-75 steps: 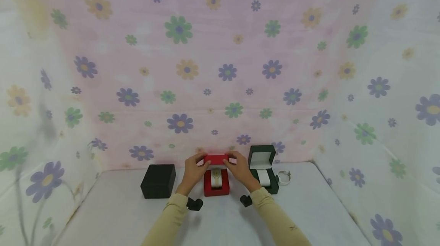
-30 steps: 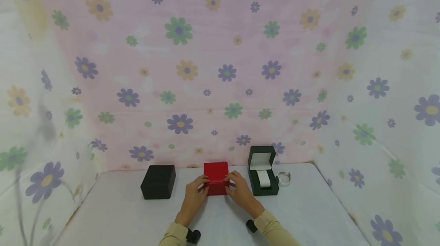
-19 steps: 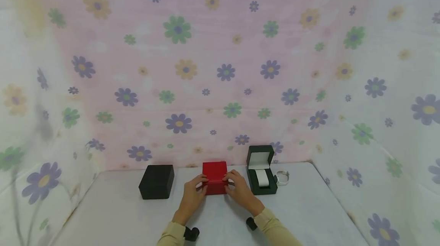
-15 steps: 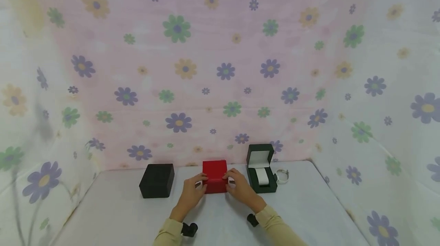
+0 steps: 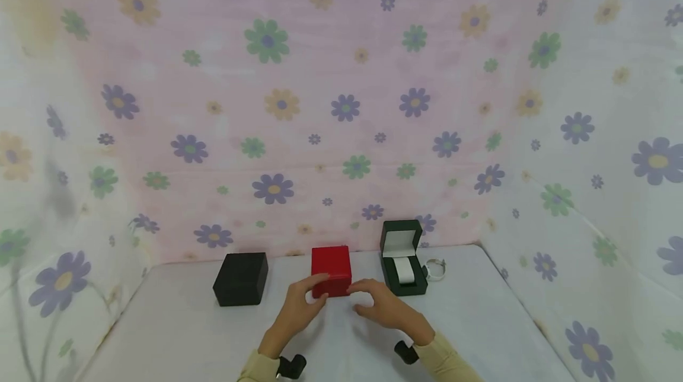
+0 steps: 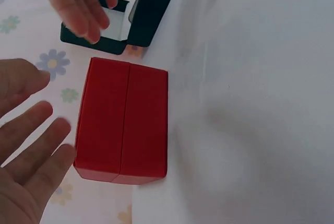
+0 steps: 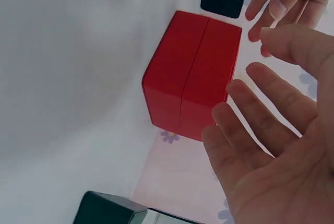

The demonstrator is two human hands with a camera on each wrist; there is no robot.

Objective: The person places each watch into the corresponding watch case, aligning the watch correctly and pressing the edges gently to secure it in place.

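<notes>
A red watch box [image 5: 331,262] stands at the table's middle with its lid down, so its inside is hidden. Both wrist views show a straight seam between lid and base of the red box [image 6: 122,125]. My left hand [image 5: 300,308] is at the box's near left side, fingers spread and relaxed, fingertips close to it. On the other side, my right hand [image 5: 388,309] hangs just off the near right corner, fingers loosely bent around nothing. In the right wrist view that right hand [image 7: 266,140] has its fingers apart; contact with the box cannot be judged.
A dark green watch box [image 5: 392,278] stands with its lid up on the right, a white cushion [image 5: 404,270] inside. Beside it lies a pale, ring-shaped band [image 5: 444,268], probably a watch. A black box [image 5: 240,280] sits at the left. Flowered cloth [image 5: 320,85] hangs behind.
Earlier the red box stood open with a watch on its cushion; both hands swung its lid down and pressed at its sides. Now they have let go, the right hand drawing away toward me.
</notes>
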